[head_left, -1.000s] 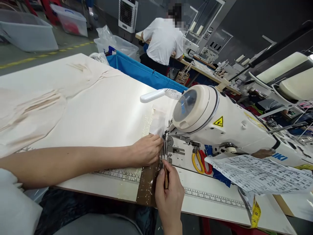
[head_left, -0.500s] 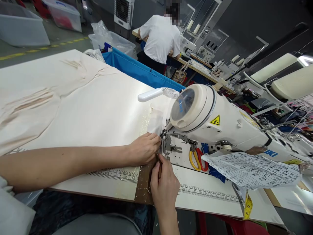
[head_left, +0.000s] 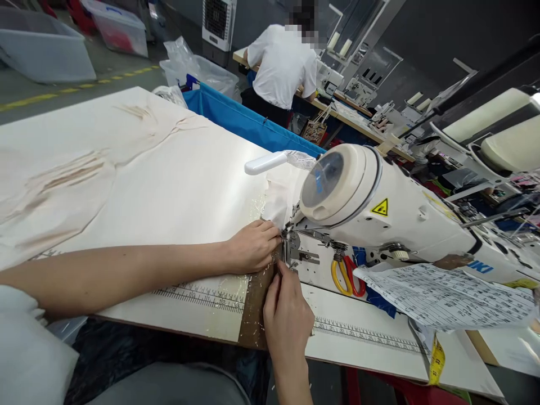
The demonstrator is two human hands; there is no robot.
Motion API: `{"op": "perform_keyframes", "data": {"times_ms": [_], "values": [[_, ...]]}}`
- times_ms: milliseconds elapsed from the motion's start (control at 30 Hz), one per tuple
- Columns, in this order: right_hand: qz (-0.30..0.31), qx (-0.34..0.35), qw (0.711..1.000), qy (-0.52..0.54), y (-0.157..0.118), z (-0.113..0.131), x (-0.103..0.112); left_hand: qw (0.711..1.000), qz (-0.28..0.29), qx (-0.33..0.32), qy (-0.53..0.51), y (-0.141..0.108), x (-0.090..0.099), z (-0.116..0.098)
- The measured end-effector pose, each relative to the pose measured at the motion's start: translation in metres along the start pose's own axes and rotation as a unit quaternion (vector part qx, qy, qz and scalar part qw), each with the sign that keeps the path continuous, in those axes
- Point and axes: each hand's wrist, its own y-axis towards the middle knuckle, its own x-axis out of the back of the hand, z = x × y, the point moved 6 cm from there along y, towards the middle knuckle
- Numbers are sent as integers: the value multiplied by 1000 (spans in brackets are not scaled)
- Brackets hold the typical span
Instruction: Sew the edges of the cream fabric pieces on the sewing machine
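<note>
- Currently pale cloth (head_left: 276, 202) sits flat by the needle area of the sewing machine (head_left: 405, 216), on the worktop (head_left: 181, 208), just past the left hand.
- Left hand (head_left: 255, 247): palm down beside the needle area, fingers together; cannot tell if grip is clamped on anything.
- Right hand (head_left: 289, 306): nearer the worktop edge, thumb and forefinger close; what's between them is hidden, grip state unclear.
- Brown strip (head_left: 253, 318): runs past both hands to near edge, thread bits on it.
- Scissors (head_left: 348, 277), yellow and red handles: right of the hands.
- Printed sheet (head_left: 447, 295): beside machine arm; tape measure (head_left: 437, 360) below it.
- Gathered fabric (head_left: 63, 191): worktop, far left.
- Blue bin (head_left: 248, 115): behind worktop.
- Co-worker (head_left: 280, 64), white shirt: seated beyond.
</note>
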Motion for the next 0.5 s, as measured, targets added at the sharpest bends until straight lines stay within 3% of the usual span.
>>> {"op": "perform_keyframes", "data": {"times_ms": [133, 267, 367, 500], "values": [[12, -15, 992, 124, -18, -10, 8, 1000, 17, 17, 12, -2, 15, -5], [33, -105, 963, 247, -36, -24, 9, 995, 83, -5, 50, -25, 42, -26], [79, -139, 938, 307, -43, -21, 1, 996, 68, -4, 58, -64, 68, -37], [92, -161, 953, 239, -46, -13, -8, 997, -9, 72, 19, -142, 90, -18]]}}
